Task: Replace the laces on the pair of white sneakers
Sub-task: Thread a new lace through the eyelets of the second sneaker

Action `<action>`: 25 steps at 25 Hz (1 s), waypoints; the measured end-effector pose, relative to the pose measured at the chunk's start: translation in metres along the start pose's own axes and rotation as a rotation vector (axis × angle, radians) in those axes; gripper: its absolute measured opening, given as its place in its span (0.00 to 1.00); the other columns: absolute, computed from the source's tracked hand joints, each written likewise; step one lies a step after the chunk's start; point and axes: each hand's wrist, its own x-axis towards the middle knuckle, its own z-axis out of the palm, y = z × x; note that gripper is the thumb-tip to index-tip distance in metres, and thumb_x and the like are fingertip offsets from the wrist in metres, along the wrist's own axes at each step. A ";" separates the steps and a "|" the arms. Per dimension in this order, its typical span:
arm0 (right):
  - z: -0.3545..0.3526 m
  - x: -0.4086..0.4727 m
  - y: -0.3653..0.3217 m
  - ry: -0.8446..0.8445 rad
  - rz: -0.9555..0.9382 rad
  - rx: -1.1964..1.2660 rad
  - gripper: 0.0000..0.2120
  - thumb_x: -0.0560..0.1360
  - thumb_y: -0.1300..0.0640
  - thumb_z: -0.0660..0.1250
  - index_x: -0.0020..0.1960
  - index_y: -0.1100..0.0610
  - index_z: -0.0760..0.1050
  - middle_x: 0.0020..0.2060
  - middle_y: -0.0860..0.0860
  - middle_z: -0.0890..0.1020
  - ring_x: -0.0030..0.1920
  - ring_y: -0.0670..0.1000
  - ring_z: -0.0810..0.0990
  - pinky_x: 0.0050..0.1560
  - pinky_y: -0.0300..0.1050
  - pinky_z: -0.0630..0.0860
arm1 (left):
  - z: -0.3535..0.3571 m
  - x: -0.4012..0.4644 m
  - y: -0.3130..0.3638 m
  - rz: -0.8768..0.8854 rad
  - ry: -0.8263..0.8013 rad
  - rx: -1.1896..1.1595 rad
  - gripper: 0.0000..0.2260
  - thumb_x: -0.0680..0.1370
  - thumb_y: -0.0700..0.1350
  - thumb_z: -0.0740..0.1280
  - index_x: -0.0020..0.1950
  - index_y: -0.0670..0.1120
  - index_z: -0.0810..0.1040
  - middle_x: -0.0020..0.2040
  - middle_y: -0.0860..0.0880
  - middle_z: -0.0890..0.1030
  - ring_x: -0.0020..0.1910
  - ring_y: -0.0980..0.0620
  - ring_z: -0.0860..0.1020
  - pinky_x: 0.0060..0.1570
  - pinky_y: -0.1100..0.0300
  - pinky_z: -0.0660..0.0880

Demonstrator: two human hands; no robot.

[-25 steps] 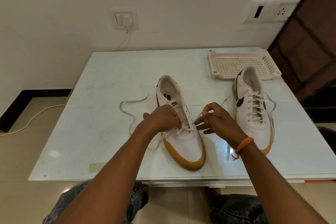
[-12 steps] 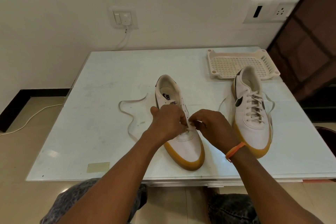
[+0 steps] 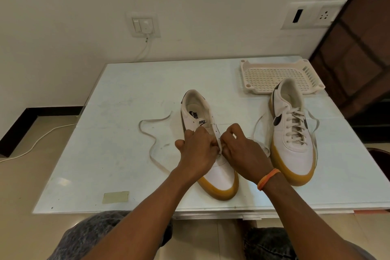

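Head view: hands [image 3: 221, 150] hide sneaker [image 3: 219, 175] eyelets, lace [image 3: 154, 143] ends.

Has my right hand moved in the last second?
Yes. The right hand has shifted left, away from the laced sneaker, closing on the left hand.

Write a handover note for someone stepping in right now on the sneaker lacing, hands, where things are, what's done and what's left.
Left hand and right hand: both have a grip on the lace at the lower eyelets of the near sneaker, mid-table.
Lace tail loops loose on the table to its left.
Far sneaker, on the right by the plastic tray: fully laced, ends untied.
Left: thread the near sneaker's upper eyelets.
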 end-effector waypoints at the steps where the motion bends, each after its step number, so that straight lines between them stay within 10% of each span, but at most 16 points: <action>1: 0.003 0.001 0.000 -0.014 0.026 0.027 0.17 0.79 0.49 0.47 0.48 0.58 0.71 0.48 0.52 0.68 0.25 0.47 0.62 0.24 0.37 0.58 | 0.002 -0.001 0.000 -0.013 -0.002 -0.007 0.07 0.78 0.43 0.64 0.44 0.50 0.81 0.49 0.55 0.70 0.54 0.50 0.65 0.54 0.47 0.68; 8: 0.010 0.016 -0.002 -0.225 0.354 0.206 0.12 0.80 0.60 0.54 0.46 0.63 0.74 0.45 0.56 0.76 0.48 0.57 0.74 0.51 0.51 0.71 | -0.002 0.009 0.002 -0.057 -0.152 -0.042 0.08 0.77 0.51 0.58 0.45 0.48 0.71 0.45 0.53 0.67 0.52 0.48 0.66 0.53 0.49 0.64; 14: 0.007 0.017 -0.001 -0.106 0.435 0.263 0.18 0.79 0.53 0.60 0.31 0.56 0.66 0.32 0.51 0.70 0.35 0.53 0.71 0.38 0.50 0.68 | -0.015 0.006 0.010 -0.031 0.038 0.289 0.07 0.79 0.49 0.62 0.50 0.50 0.79 0.51 0.52 0.74 0.56 0.48 0.68 0.47 0.53 0.56; 20: -0.010 0.018 0.015 -0.011 0.388 0.443 0.19 0.75 0.46 0.69 0.33 0.57 0.72 0.29 0.48 0.75 0.31 0.47 0.71 0.35 0.42 0.67 | -0.027 0.016 0.005 -0.010 0.018 0.156 0.05 0.77 0.45 0.67 0.47 0.53 0.83 0.51 0.54 0.77 0.51 0.51 0.75 0.48 0.52 0.59; 25: -0.011 0.017 0.033 0.182 0.479 0.387 0.16 0.73 0.43 0.71 0.34 0.54 0.77 0.30 0.48 0.78 0.34 0.49 0.76 0.37 0.48 0.76 | -0.040 0.015 -0.005 -0.191 0.233 -0.273 0.18 0.74 0.44 0.72 0.59 0.47 0.68 0.58 0.50 0.63 0.53 0.48 0.76 0.49 0.57 0.72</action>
